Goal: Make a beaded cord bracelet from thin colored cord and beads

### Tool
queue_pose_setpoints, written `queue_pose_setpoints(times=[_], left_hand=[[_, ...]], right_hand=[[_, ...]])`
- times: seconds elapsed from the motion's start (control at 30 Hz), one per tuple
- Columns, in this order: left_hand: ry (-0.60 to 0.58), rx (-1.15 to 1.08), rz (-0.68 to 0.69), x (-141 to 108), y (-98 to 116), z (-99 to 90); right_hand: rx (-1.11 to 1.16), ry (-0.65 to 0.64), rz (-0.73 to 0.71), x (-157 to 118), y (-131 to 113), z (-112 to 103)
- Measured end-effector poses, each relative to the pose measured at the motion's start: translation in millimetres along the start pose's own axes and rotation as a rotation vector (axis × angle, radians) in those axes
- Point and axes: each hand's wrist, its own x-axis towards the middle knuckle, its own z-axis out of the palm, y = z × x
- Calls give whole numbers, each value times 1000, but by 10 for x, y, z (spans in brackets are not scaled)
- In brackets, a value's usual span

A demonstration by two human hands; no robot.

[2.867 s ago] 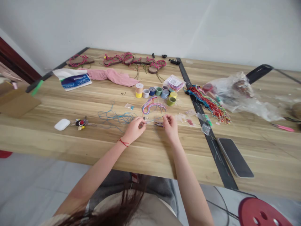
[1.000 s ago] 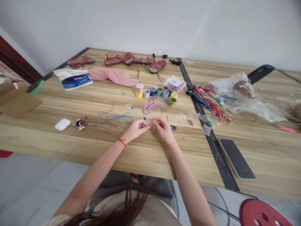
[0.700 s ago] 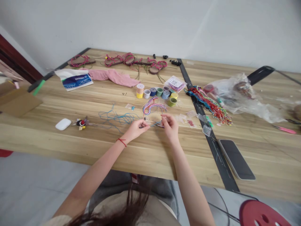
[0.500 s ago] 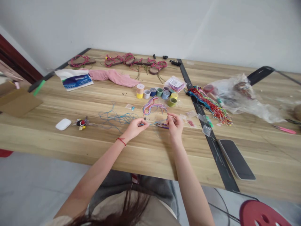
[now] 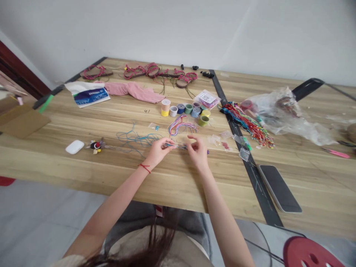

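Note:
Over the middle of the table, my left hand (image 5: 161, 149) is closed in a pinch on thin blue cord (image 5: 168, 144). A loose tangle of the same blue cord (image 5: 137, 138) spreads on the wood to its left. My right hand (image 5: 198, 151) is a short way to the right, its index finger and thumb apart and the other fingers curled; I make out nothing between them. Under it lies a small cutting tool with a purple handle (image 5: 208, 152), mostly hidden. Just beyond both hands rests a bundle of pink, white and blue cords (image 5: 178, 127).
Several thread spools (image 5: 188, 108) stand behind the cord bundle. Small bags of beads (image 5: 226, 145) and a phone (image 5: 279, 188) lie to the right, near colourful braided cords (image 5: 251, 126). At left are a white case (image 5: 75, 147) and a small doll-like charm (image 5: 96, 145). Sandals (image 5: 136, 71) line the back.
My right hand has moved left, closer to my left hand and over the purple-handled tool, and its index finger and thumb have parted. My left hand has barely shifted.

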Motion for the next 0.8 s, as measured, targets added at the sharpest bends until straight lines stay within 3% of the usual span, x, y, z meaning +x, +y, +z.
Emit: queue_pose_setpoints(times=[0.1,0.2,0.3,0.43,0.57,0.8], left_hand=[[8,-46,4,3,-6,-5],[8,-20,9,0,-7,-18],[2,42,36,-15,11,-30],[0,125,85,-32,55,-33],[-24,173,93,-32,75,-32],[-70,192,94,-22,73,-42]], right_hand=[[193,-308,108,-43,-91,65],[342,-489,209,-69,-115,108],[400,-485,222,-65,-93,113],[272,-400,98,-42,-59,82],[207,-418,37,-35,-44,51],[230,-389,93,-43,-109,18]])
